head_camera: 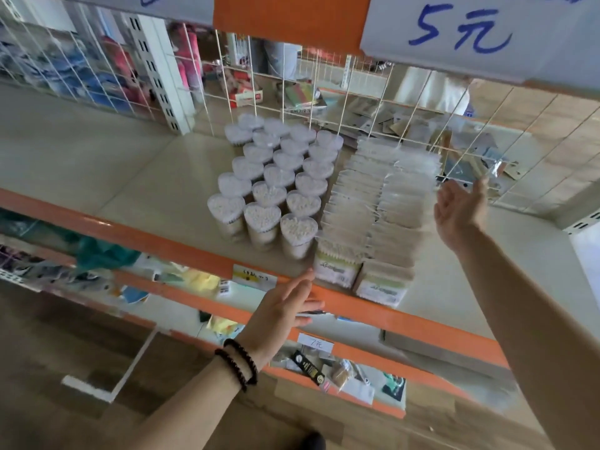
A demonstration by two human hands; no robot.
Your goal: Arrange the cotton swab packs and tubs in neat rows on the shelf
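Several heart-shaped clear tubs of cotton swabs point(276, 180) stand in three rows on the beige shelf point(130, 177). Right of them, flat cotton swab packs point(380, 209) stand upright in two rows running front to back. My left hand point(285, 306) hovers open at the shelf's orange front edge, fingers straight, just below the front tubs and packs. My right hand point(461, 206) is raised open beside the right row of packs, palm toward them, near a bit of clear plastic wrap point(496, 168) at the wire grid.
A white wire grid point(357, 102) backs the shelf, with other goods behind it. An orange rail point(406, 319) fronts the shelf, carrying a yellow price label point(255, 276). A lower shelf point(324, 362) holds small packaged goods. A hanging sign point(470, 30) reads 5元 overhead.
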